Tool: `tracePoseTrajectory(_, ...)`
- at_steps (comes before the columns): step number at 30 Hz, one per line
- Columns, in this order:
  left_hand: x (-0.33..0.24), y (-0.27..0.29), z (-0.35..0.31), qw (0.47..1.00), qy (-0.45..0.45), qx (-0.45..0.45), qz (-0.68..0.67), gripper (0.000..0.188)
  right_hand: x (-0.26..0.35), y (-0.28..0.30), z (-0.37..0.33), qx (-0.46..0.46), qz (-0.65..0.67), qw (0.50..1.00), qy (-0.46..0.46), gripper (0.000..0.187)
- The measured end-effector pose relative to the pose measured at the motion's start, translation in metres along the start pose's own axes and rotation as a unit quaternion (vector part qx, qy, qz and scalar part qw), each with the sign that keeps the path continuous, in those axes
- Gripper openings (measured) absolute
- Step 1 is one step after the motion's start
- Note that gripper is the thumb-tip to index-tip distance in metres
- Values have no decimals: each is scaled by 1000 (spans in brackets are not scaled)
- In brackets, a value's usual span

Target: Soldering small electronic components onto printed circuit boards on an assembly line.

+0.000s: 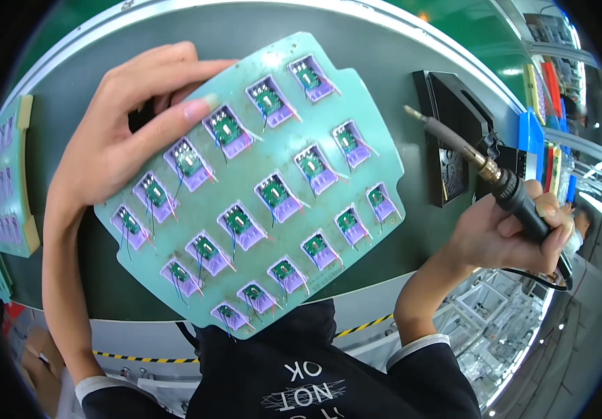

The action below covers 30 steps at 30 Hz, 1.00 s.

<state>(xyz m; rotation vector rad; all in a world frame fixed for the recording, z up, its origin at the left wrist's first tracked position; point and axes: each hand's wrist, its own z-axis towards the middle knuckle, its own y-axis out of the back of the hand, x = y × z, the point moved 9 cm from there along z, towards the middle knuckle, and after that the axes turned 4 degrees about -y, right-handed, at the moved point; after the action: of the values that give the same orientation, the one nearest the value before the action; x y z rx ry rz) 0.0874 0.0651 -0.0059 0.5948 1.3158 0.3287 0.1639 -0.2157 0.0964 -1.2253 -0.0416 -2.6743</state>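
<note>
A light green tray (283, 269) is held up and tilted over the bench, its face toward me. Rows of purple housings (224, 133) sit in its slots, each with a small green circuit board and thin red, blue and dark wires sticking out. My left hand (130, 115) grips the tray by its upper left edge, thumb on the face and the other fingers partly hidden behind. In my right hand (507, 227) is a soldering iron (517, 202), held by its black handle. Its bare tip points up and left, away from the tray.
On the bench's right stands a black soldering-iron stand (448, 133), with a blue bin (531, 143) beside it. A second green tray (11, 178) with purple housings lies at the far left. The dark green bench top (378, 84) has a pale rail along its back.
</note>
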Motion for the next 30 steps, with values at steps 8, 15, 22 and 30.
tracePoseTrajectory(8,1,-5,-4,1000,-6,-4,-24,35,3,5,-1,-6,-14,999,33,35)
tracePoseTrajectory(15,-18,1,-1,999,20,23,21,32,5,6,-2,-18,-9,1000,19,34)
tracePoseTrajectory(22,-22,4,-3,1000,22,-1,-22,31,6,10,-3,-32,-61,997,18,35)
tracePoseTrajectory(30,-20,8,-11,999,-9,-14,-39,32,2,19,-1,-61,-67,996,-4,34)
